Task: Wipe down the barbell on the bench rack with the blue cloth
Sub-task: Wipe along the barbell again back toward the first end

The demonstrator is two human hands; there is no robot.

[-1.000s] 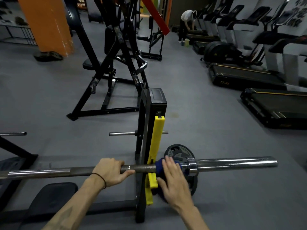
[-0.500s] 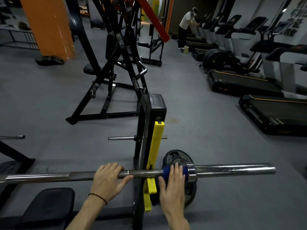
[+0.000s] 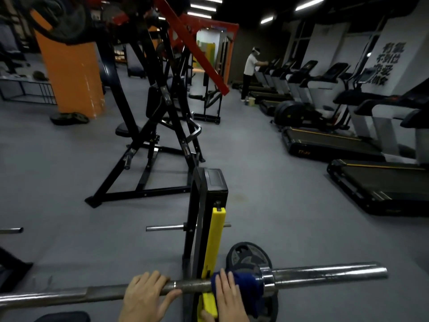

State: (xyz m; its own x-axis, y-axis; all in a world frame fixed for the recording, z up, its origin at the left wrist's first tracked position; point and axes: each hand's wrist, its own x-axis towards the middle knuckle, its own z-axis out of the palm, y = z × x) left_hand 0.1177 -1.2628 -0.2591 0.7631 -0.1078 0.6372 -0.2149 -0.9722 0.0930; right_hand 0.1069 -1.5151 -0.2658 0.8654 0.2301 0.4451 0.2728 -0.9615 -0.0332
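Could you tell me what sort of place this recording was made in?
Most likely a commercial gym: a row of treadmills lines the right wall, a barbell rests on a bench rack, and a weight plate stands behind the bar.

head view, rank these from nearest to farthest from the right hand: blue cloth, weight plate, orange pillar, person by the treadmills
From the right hand:
1. blue cloth: directly under its fingers, wrapped on the barbell.
2. weight plate: just behind the cloth, to the right of the rack upright.
3. orange pillar: far left, across the floor.
4. person by the treadmills: farthest, back right.
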